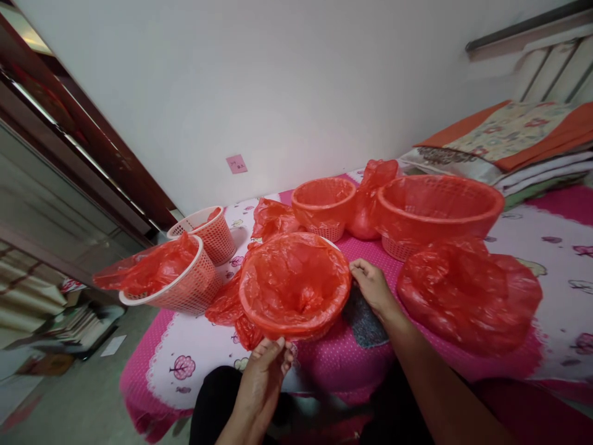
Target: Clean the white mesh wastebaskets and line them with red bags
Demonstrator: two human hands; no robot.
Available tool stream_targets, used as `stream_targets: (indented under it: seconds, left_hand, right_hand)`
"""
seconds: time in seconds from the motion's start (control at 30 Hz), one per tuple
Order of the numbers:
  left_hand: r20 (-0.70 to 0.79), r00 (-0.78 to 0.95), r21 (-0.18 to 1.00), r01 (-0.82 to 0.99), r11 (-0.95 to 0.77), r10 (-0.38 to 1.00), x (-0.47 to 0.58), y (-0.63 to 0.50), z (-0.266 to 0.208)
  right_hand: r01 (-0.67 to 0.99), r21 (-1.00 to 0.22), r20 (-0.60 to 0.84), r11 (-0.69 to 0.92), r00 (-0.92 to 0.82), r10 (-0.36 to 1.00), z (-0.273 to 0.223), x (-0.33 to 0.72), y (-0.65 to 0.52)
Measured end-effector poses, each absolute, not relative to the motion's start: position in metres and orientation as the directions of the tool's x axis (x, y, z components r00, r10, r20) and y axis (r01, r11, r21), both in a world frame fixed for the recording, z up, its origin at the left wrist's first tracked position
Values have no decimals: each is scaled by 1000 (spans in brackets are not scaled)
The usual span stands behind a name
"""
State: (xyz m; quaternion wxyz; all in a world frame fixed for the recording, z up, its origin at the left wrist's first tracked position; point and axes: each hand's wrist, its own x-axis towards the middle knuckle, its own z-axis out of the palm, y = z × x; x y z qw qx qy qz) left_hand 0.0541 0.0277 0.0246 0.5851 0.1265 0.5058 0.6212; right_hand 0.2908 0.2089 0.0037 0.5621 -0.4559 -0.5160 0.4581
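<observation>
– How to expect the red plastic bag (296, 287) to handle?
– Likely light, soft, slippery, easy to tear; best held by the edge draped over the rim of the plastic basket (332, 243)
– Lying where?
– Lining that basket, just beyond the left hand (266, 364) and left of the right hand (373, 287)
– Gripping?
– Pinching the bag with 2 hands, at the basket's near and right rim
</observation>
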Motion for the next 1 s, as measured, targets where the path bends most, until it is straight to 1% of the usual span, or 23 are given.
stream_targets:
  seconds: [0.1, 0.17, 0.4, 0.5, 0.57, 0.67, 0.77, 0.83, 0.93, 1.0]
  left_hand:
    - [-430, -321, 803, -562, 196, 844, 50, 33, 15]
    - [-432, -347, 812, -551, 192, 832, 47, 38, 10]
    - [-441, -415, 822, -544, 171, 796, 37, 47, 0]
    - [-429, -501, 840, -527, 128, 752, 28, 49, 2]
    - [-393, -572, 866, -494, 80, 720, 20, 52, 8]
    - [-318, -632, 899, -438, 13, 707, 8, 59, 26]
    - [-351, -588, 889, -453, 63, 728, 3, 68, 48]
    - [-372, -550, 879, -467, 94, 748, 2, 74, 58]
    - [-350, -533, 878, -473, 72, 771, -1, 84, 63]
    - [-335, -522, 875, -480, 53, 784, -6, 89, 60]
  right_hand:
    - [-115, -986, 116, 122, 57, 992, -1, 286, 213]
    - [-133, -986, 90, 97, 58, 994, -5, 283, 216]
    - [-105, -993, 47, 55, 80, 996, -16, 276, 228]
    - [-120, -989, 67, 81, 120, 990, -13, 278, 228]
    - [-164, -979, 99, 122, 139, 985, -8, 281, 227]
    - [-238, -959, 136, 156, 95, 986, -3, 284, 226]
    - [-265, -952, 142, 152, 54, 988, -5, 283, 230]
    - [-319, -938, 127, 133, 41, 991, -9, 281, 234]
    - [-419, -901, 106, 108, 29, 994, -13, 279, 241]
    - [-427, -898, 97, 102, 33, 995, -15, 278, 244]
